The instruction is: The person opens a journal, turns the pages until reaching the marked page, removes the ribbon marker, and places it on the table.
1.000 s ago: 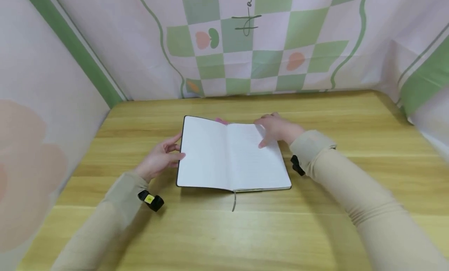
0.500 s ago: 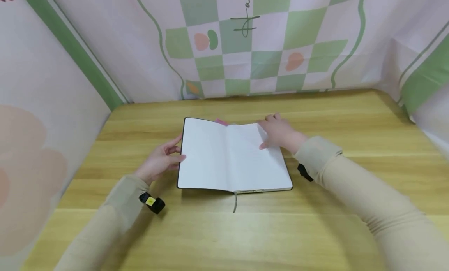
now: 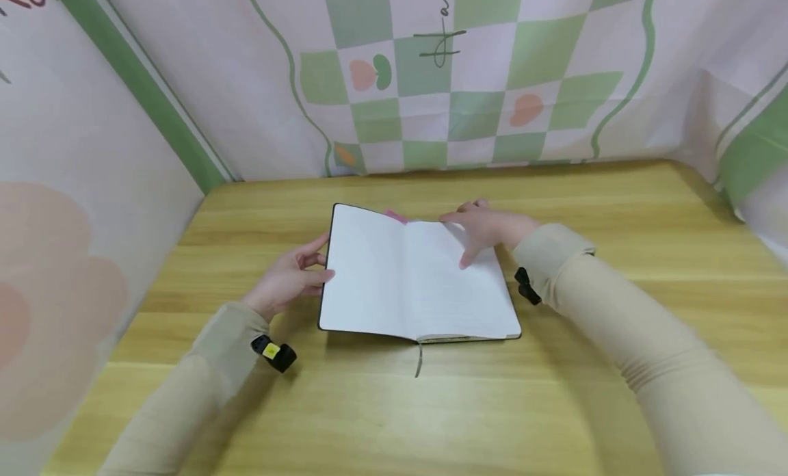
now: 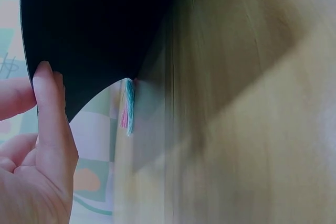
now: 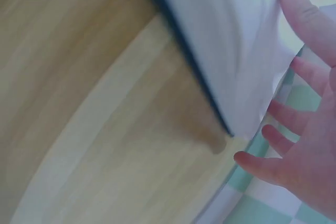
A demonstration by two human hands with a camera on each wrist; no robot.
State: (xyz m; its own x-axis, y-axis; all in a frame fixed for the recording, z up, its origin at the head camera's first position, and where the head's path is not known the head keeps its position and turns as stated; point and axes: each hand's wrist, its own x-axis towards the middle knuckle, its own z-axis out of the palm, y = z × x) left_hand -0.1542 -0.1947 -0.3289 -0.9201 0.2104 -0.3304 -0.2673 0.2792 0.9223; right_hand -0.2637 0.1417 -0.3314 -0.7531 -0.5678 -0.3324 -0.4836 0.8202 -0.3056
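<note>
A notebook (image 3: pixel 369 278) with a black cover lies spread at blank-looking pages in the head view, its left half tilted up off the table. My left hand (image 3: pixel 292 278) pinches the outer edge of that raised half, thumb on the page side. The black cover (image 4: pixel 94 30) bows down toward the table in the left wrist view. Over the upper right corner of the right page (image 3: pixel 455 298) lies my right hand (image 3: pixel 486 228), thumb on the paper and index finger at the top edge. Its other fingers (image 5: pixel 286 116) spread past the page edge in the right wrist view.
A grey ribbon (image 3: pixel 420 360) trails from the spine onto the wooden table (image 3: pixel 382 421). Pink and teal tassel threads (image 4: pixel 129 108) hang at the spine's far end. A patterned curtain (image 3: pixel 425 127) closes off the table's back, with a pale panel (image 3: pixel 74 148) along the left.
My right thumb and index finger have spread further apart on the right page, the index finger shifting left along its top edge. My left hand keeps its pinch. The head view shifts slightly.
</note>
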